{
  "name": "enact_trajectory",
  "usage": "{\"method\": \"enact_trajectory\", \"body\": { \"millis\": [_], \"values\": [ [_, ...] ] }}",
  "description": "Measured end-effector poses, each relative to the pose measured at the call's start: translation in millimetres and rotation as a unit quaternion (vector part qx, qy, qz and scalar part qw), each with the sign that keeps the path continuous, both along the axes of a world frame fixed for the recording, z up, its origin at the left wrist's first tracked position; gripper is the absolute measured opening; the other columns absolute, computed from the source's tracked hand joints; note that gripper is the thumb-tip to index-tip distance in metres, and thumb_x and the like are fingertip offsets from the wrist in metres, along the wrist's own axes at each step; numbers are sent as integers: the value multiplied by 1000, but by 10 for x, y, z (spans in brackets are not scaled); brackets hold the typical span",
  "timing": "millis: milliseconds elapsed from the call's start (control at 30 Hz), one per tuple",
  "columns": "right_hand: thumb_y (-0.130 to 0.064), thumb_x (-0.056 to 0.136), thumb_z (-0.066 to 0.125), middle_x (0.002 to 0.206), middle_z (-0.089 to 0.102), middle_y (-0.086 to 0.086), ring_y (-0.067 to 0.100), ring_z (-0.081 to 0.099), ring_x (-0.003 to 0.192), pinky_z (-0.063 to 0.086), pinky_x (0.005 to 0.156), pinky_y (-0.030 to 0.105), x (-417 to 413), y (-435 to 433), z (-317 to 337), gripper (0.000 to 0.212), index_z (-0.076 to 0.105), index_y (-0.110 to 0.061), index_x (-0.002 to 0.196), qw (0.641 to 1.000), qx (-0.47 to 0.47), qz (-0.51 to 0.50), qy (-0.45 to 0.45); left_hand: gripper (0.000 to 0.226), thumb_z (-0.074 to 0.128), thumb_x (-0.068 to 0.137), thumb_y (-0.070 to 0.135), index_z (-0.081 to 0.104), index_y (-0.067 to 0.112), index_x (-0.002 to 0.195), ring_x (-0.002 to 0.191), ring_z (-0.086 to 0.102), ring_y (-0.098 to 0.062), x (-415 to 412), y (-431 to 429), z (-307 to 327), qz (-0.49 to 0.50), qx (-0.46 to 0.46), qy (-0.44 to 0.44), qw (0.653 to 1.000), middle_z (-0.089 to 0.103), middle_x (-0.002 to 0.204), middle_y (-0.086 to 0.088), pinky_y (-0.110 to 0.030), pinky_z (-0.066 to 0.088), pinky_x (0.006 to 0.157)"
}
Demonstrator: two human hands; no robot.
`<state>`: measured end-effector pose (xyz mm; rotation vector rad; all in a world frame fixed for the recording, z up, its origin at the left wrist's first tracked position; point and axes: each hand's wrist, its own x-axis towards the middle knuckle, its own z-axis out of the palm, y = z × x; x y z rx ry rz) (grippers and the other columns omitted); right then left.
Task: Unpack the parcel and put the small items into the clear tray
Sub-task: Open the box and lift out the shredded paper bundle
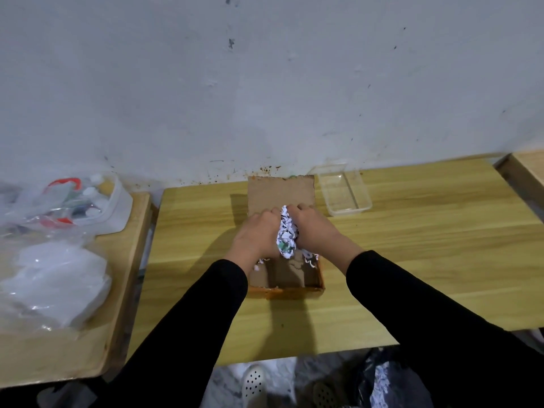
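An open cardboard parcel (pixel 287 285) lies in the middle of the wooden table, its lid (pixel 281 191) flipped back toward the wall. My left hand (pixel 259 231) and my right hand (pixel 312 226) press together on a wad of shredded printed paper (pixel 287 234), held just above the box. A few loose shreds (pixel 309 257) remain inside against the box's right wall. The box floor nearest me shows bare cardboard. A clear plastic tray (pixel 346 191) stands empty to the right of the lid, near the wall. No small items are visible.
The wooden table (pixel 412 245) stretches right of the box. A second table at left carries a clear bag of small bottles (pixel 76 201) and a bag of white material (pixel 56 284). A black bag with shredded paper (pixel 385 378) sits on the floor.
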<state>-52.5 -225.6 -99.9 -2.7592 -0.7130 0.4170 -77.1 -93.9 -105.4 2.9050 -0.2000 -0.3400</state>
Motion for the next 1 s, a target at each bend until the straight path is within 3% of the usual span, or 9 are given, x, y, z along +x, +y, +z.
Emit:
{"method": "enact_trajectory", "body": {
  "millis": [167,367,533,733,1000],
  "values": [
    [-4,77,57,117,52,20,38,47,110,45,86,42,246,-450,407,50,39,-5,124,998,-12,-23,-49,60,77,63,31,48,10,111,92,57,-29,259,-414,413,-27,-35,-36,998,57,103,-8,-31,40,67],
    [-8,76,60,111,54,21,37,51,106,43,83,38,416,-1565,590,44,44,-3,117,992,-26,-98,-76,64,79,62,18,44,4,113,94,57,-33,559,-1463,644,-108,-46,-40,992,56,109,-14,-33,39,66],
    [-11,74,61,108,55,22,37,54,103,44,82,38,224,-2446,79,42,47,-4,113,985,-32,-169,-16,67,79,63,33,44,7,114,99,58,-35,588,-2339,57,-179,-83,7,980,57,110,-15,-39,47,79],
    [-8,71,60,107,53,21,38,53,102,46,81,40,139,-2785,-651,42,46,-4,111,974,6,-217,63,77,75,71,39,35,12,131,112,46,-30,523,-2658,-644,-172,-90,69,979,46,124,-11,-37,39,87],
    [-11,67,69,128,42,16,35,38,119,40,100,41,182,-2585,-1009,79,33,-13,137,967,77,-209,125,103,81,64,35,21,21,145,128,36,-27,594,-2314,-909,-147,-72,126,979,34,140,-4,-38,35,103]
  ]
}}
